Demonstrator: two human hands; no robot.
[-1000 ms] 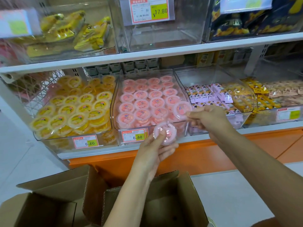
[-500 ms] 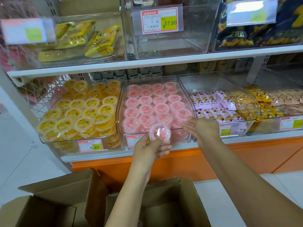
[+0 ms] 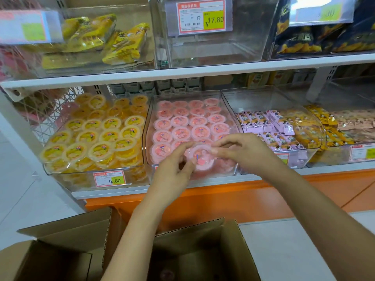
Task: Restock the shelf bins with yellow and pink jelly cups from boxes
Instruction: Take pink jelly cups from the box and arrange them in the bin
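A pink jelly cup (image 3: 200,157) sits at the front edge of the clear middle bin (image 3: 149,126), which holds several rows of pink cups. My left hand (image 3: 172,171) grips the cup from the left and below. My right hand (image 3: 241,151) pinches its right rim with the fingertips. To the left, a second clear bin (image 3: 45,169) is packed with yellow jelly cups (image 3: 105,136). Two open cardboard boxes, one (image 3: 60,250) on the left and one (image 3: 203,250) under my arms, stand below the shelf.
Right of the pink bin is a bin of purple and yellow wrapped sweets (image 3: 284,132). The upper shelf carries a bin of yellow packets (image 3: 97,41), an empty clear bin (image 3: 215,43) with a 17.80 tag, and dark snack bags (image 3: 324,37). An orange base panel (image 3: 243,197) runs below.
My left hand lifted the pink cup up to the bin's front edge. My right hand let go of the cup it placed at the right and came over to pinch this one.
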